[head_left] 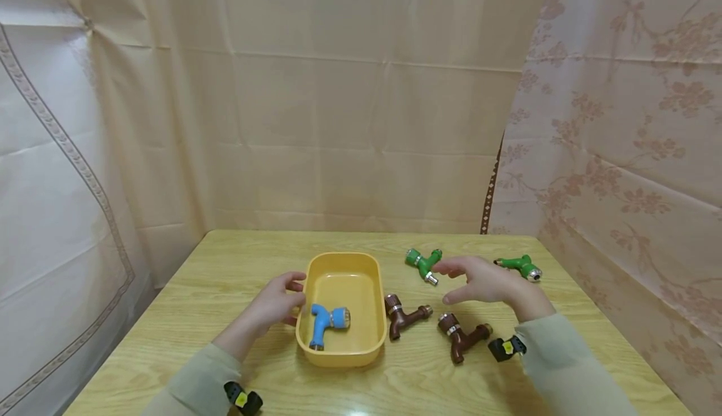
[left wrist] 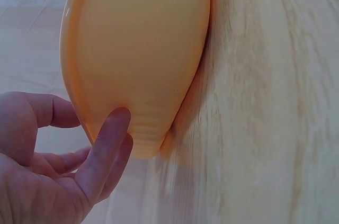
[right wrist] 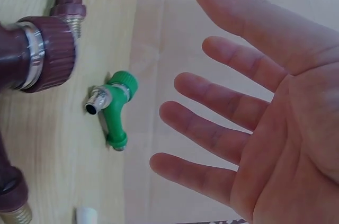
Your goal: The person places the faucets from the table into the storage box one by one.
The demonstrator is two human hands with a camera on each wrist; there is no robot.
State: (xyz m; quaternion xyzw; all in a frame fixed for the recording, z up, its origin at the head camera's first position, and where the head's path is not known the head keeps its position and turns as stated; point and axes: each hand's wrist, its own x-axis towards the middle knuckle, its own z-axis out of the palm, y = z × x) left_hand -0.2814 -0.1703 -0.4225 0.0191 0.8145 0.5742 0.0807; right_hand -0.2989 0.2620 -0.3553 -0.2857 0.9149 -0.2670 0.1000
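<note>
A yellow plastic basin point(head_left: 341, 358) stands on the table, and a blue tap point(head_left: 323, 325) lies inside it. My left hand point(head_left: 279, 303) is at the basin's left side, its loosely bent fingers point(left wrist: 114, 128) against the outer wall and rim. Over the right half of the table, my right hand point(head_left: 479, 281) hovers with fingers spread and nothing in them. Just left of its fingertips lies a green tap point(head_left: 424, 264) with a metal spout. Two brown taps, one beside the basin point(head_left: 403, 319) and one nearer me point(head_left: 462, 339), lie below that hand.
Another green tap point(head_left: 521, 265) lies at the far right, partly behind the right hand. The wooden table point(head_left: 237, 265) backs onto a beige curtain point(head_left: 350, 121). A flowered curtain point(head_left: 632, 153) hangs on the right. Each wrist carries a small black camera.
</note>
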